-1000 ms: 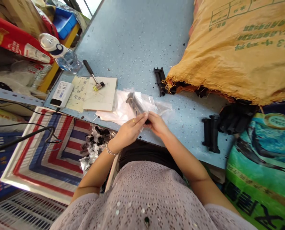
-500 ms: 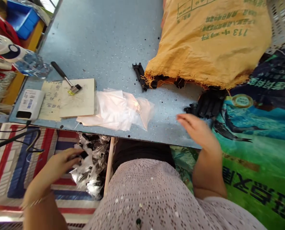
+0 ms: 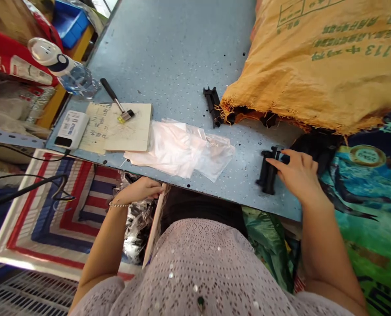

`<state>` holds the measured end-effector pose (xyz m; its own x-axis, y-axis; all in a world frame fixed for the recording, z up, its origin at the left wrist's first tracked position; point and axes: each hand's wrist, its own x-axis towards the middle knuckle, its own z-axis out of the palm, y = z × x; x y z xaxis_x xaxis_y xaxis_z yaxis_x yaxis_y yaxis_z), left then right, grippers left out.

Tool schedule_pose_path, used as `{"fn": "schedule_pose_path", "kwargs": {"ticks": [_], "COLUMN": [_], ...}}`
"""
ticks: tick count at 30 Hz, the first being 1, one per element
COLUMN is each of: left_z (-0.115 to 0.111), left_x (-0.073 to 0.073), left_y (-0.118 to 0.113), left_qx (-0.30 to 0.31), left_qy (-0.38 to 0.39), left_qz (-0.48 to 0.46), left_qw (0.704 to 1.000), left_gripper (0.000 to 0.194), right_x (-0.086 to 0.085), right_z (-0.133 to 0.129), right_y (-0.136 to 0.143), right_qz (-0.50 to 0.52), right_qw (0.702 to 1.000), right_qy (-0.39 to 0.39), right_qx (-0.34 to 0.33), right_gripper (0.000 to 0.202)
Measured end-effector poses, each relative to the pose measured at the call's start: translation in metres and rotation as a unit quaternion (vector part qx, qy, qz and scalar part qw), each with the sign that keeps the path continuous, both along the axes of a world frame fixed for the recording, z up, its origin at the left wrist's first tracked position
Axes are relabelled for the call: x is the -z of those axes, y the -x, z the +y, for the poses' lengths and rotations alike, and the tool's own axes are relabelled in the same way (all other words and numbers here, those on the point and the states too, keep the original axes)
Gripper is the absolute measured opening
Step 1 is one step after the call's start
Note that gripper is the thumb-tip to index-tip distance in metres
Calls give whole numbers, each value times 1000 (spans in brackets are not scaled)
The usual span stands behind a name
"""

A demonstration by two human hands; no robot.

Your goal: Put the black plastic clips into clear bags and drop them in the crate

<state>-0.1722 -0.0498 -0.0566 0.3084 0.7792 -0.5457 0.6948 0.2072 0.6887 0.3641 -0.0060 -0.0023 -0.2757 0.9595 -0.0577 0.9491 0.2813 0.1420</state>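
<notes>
My right hand (image 3: 300, 175) pinches the upper end of a black plastic part (image 3: 267, 173) with two parallel tubes, over the right of the blue tabletop. Over the basket's right rim is my left hand (image 3: 142, 188), its fingers loosely stretched and nothing visible in them. Foil-like bagged pieces (image 3: 136, 228) lie below it in the striped basket (image 3: 14, 224). Clear plastic bags (image 3: 182, 147) are spread on the tabletop between the hands. Another black part (image 3: 212, 105) lies beside the mouth of the yellow woven sack (image 3: 300, 87).
A brush (image 3: 114, 96) with a dark handle rests on a pale pad (image 3: 132, 131). Left of it stand a white device (image 3: 73, 128) and a clear bottle (image 3: 73, 79). A printed green-blue sack (image 3: 363, 193) borders the table's right side. Cables (image 3: 27, 180) cross above the basket.
My left hand has moved up and right to the basket rim; the small black thing in it no longer shows. My right hand has taken hold of a black part. The view has shifted left.
</notes>
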Motion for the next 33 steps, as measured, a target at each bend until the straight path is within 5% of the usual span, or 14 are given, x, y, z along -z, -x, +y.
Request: {"fn": "schedule_pose_path", "kwargs": {"ticks": [2, 4, 6, 10, 12, 14, 15, 17, 20, 23, 26, 28, 31, 33], "left_z": [21, 45, 66, 82, 79, 75, 74, 72, 68, 60, 50, 45, 42, 43], "left_x": [-23, -32, -27, -8, -6, -10, -13, -19, -23, -21, -18, -18, -24, -31], "left_y": [-41, -84, -113, -110, -93, -81, -79, -81, -88, -84, -71, -66, -69, -76], "left_qx": [32, -50, -127, -174, -218, -264, -276, -277, -268, -288, -353, -343, -237, -223], "left_qy": [-70, -241, -326, -297, -277, -271, -274, -284, -305, -334, -358, -374, -400, -406], "left_qz": [-51, 25, 107, 35, -46, -85, -90, -84, -66, -64, -63, -37, 17, 18], "left_qw": [996, 969, 931, 938, 935, 922, 917, 914, 912, 895, 862, 860, 885, 886], "left_gripper": [32, 29, 17, 10, 3, 9, 10, 9, 10, 12, 6, 7, 28, 32], "right_x": [4, 9, 12, 7, 1, -5, -7, -8, 0, 18, 35, 42, 46, 47], "right_z": [8, 12, 12, 4, 5, 12, 19, 35, 59, 73, 73, 66, 54, 49], "right_y": [15, 28, 32, 33, 49, 84, 108, 160, 227, 257, 252, 242, 234, 233], "right_qz": [28, 59, 81, 232, 422, 603, 663, 713, 720, 713, 752, 776, 791, 794], "right_qw": [998, 994, 992, 960, 885, 765, 704, 628, 574, 507, 406, 351, 306, 293], "right_qy": [16, 56, 91, 94, 110, 172, 221, 302, 388, 475, 489, 479, 460, 450], "right_qx": [-52, -70, -36, 123, 163, 148, 127, 81, 42, 99, 177, 213, 263, 285], "right_gripper": [34, 35, 35, 33, 34, 38, 40, 38, 29, 22, 22, 20, 14, 11]}}
